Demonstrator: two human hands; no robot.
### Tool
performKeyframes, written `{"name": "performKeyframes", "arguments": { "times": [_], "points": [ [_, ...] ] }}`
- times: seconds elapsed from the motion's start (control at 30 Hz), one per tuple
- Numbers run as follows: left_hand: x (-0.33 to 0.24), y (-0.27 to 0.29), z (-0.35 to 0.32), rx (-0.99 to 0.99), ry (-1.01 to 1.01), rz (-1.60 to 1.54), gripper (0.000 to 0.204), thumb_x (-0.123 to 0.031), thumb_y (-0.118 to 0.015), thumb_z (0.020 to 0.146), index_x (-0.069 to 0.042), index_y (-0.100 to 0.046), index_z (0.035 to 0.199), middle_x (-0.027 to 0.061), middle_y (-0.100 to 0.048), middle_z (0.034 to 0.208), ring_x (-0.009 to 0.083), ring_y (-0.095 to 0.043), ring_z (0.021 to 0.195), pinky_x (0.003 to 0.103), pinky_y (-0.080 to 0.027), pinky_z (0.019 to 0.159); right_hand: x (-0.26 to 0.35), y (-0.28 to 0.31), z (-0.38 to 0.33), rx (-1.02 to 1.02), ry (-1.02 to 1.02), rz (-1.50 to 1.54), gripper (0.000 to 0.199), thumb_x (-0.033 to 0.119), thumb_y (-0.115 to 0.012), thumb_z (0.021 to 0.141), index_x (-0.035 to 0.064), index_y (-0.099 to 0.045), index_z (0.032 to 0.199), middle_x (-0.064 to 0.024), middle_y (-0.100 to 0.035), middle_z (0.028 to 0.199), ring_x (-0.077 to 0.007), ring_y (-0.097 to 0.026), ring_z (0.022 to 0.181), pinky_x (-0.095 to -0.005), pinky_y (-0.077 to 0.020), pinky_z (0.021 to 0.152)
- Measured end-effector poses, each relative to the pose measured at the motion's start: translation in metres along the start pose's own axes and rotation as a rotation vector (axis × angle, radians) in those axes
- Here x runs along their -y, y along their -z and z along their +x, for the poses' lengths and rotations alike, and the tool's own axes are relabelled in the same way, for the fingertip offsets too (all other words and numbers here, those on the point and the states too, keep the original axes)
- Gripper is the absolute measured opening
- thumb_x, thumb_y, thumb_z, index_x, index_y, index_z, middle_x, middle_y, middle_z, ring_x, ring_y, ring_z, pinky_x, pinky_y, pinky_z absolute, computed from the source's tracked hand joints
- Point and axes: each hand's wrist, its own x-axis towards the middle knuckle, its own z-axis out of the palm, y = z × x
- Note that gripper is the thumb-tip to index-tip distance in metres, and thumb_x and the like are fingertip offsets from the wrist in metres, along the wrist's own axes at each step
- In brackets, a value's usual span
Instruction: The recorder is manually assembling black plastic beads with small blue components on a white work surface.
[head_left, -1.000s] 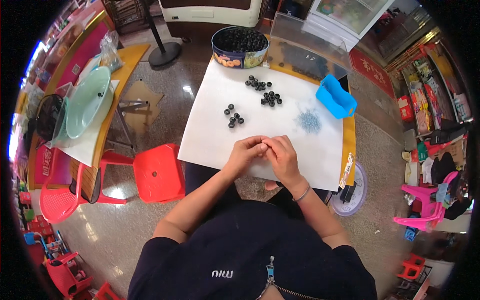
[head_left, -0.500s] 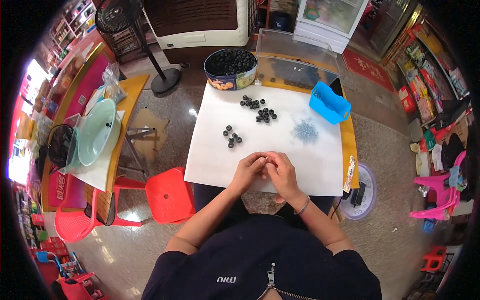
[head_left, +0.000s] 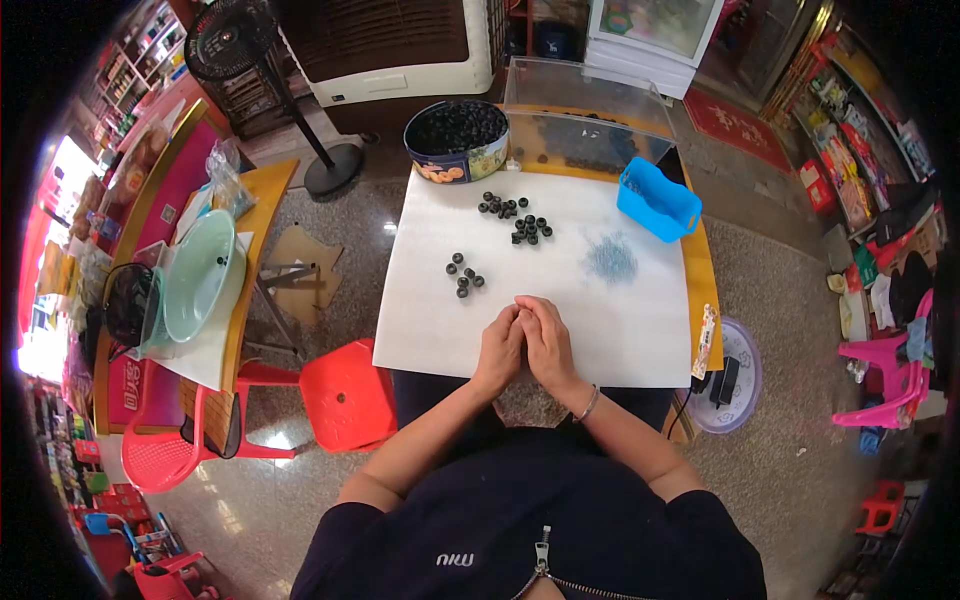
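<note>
My left hand [head_left: 500, 348] and my right hand [head_left: 549, 345] are pressed together over the near edge of a white sheet [head_left: 430, 330]. Their fingers curl inward against each other, so anything between them is hidden. Beyond my hands lie loose black beads: a small cluster [head_left: 463, 276] at the left and two larger groups [head_left: 527, 230] farther back. To the right, tiny blue beads [head_left: 612, 260] are spread in a thin patch. A round tin [head_left: 456, 168] filled with black beads stands at the back left of the sheet.
A blue plastic basket [head_left: 658, 205] rests at the back right, beside a clear lidded box [head_left: 590, 125]. On the left are a red stool [head_left: 347, 395] and a side table with a pale green basin [head_left: 205, 275]. A lidded tub [head_left: 738, 395] stands right of the table.
My hands have turned from a fingertip pinch into a closer, palm-to-palm clasp, shifting slightly left. The beads and containers stay where they were; the view has shifted a little.
</note>
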Motion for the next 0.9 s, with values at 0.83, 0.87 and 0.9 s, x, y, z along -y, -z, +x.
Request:
{"name": "performKeyframes", "arguments": {
  "times": [0.83, 0.87, 0.9],
  "points": [
    [-0.027, 0.023, 0.008, 0.244, 0.321, -0.519, 0.031, -0.021, -0.049, 0.095, 0.002, -0.054, 0.116, 0.0048, -0.060, 0.093, 0.0123, -0.057, 0.084, 0.028, -0.047, 0.077, 0.006, 0.019, 0.004, 0.084, -0.075, 0.157, 0.026, -0.002, -0.057, 0.081, 0.0027, -0.063, 0.106, -0.0101, -0.058, 0.108, -0.0195, -0.060, 0.091, -0.0284, -0.0490, 0.078],
    [-0.029, 0.021, 0.008, 0.223, 0.328, -0.513, 0.031, -0.020, -0.049, 0.095, 0.002, -0.054, 0.116, 0.0045, -0.060, 0.092, 0.0121, -0.057, 0.083, 0.027, -0.047, 0.076, 0.004, 0.019, 0.004, 0.078, -0.056, 0.160, 0.026, -0.002, -0.057, 0.081, 0.0025, -0.062, 0.107, -0.0095, -0.058, 0.108, -0.0186, -0.060, 0.091, -0.0281, -0.0489, 0.078],
    [-0.032, 0.020, 0.008, 0.203, 0.335, -0.507, 0.030, -0.020, -0.049, 0.095, 0.002, -0.054, 0.115, 0.0042, -0.060, 0.092, 0.0119, -0.057, 0.082, 0.027, -0.047, 0.076, 0.003, 0.019, 0.004, 0.088, -0.093, 0.245, 0.025, 0.000, -0.056, 0.083, 0.0025, -0.061, 0.108, -0.0089, -0.058, 0.108, -0.0174, -0.059, 0.090, -0.0277, -0.0488, 0.077]
  ]
}}
